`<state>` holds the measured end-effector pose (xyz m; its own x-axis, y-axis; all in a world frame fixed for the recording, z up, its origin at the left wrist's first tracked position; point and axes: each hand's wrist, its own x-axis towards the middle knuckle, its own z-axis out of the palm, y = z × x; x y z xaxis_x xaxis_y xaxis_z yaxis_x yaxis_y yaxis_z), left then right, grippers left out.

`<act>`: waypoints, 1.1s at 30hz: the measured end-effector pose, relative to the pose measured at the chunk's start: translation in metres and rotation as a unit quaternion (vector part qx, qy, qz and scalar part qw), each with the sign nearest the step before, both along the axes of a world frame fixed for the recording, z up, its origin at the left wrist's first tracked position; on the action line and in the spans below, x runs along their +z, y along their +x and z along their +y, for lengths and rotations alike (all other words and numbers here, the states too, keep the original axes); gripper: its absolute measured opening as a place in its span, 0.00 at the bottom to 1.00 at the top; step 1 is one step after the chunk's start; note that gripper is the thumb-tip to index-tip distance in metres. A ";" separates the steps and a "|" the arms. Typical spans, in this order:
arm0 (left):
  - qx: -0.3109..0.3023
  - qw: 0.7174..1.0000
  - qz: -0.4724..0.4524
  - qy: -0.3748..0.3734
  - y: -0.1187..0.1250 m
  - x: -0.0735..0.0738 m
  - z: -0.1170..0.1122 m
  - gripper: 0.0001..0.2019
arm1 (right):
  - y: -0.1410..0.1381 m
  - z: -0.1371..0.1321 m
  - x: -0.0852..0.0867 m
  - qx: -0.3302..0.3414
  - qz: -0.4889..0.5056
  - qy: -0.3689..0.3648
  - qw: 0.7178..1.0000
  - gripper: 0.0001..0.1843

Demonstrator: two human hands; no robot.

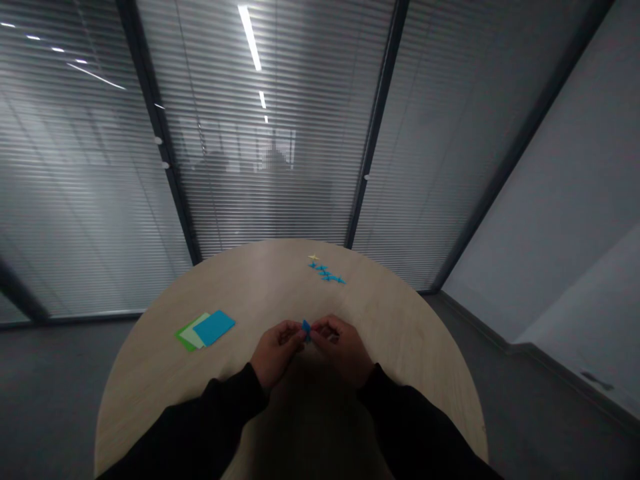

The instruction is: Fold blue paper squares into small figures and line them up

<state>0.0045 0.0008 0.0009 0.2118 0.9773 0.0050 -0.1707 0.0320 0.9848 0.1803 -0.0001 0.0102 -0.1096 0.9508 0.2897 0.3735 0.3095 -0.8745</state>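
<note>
Between my two hands is a small folded piece of blue paper (307, 327), held just above the near middle of the table. My left hand (278, 348) pinches its left side between thumb and fingers. The right side is pinched the same way by my right hand (341, 345). My fingertips cover part of the paper, so its full shape is hidden. Farther off lie several small blue folded paper pieces (325, 273) with pointed ends, in a slanting group. A yellow folded paper piece (313, 257) of similar shape lies just behind them.
On the left of the round wooden table (400, 313) lie fanned flat sheets: a blue sheet (215, 327) on top, a pale green sheet (191, 333) and a bright green sheet (182, 338) beneath. Glass panels with blinds (280, 200) stand behind the table, a white wall (565, 220) at right.
</note>
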 end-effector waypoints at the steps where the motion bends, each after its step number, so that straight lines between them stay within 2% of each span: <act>1: 0.008 1.000 0.004 0.003 0.000 0.001 -0.001 0.18 | -0.001 0.000 0.000 0.003 0.002 -0.001 1.000 0.08; 6: 0.044 0.999 -0.020 -0.008 0.002 0.002 -0.002 0.20 | -0.008 -0.003 -0.003 0.007 0.045 -0.024 0.999 0.08; 14: 0.064 0.998 0.013 0.011 0.001 -0.001 0.000 0.16 | -0.011 -0.004 -0.005 0.019 0.093 -0.042 0.995 0.09; 23: 0.020 1.000 -0.004 -0.004 0.002 0.000 -0.001 0.18 | -0.011 -0.005 -0.002 0.025 0.113 -0.048 0.992 0.08; 33: 0.086 0.996 0.015 0.005 0.002 0.004 -0.003 0.14 | -0.014 -0.004 -0.006 0.019 0.122 -0.052 0.991 0.09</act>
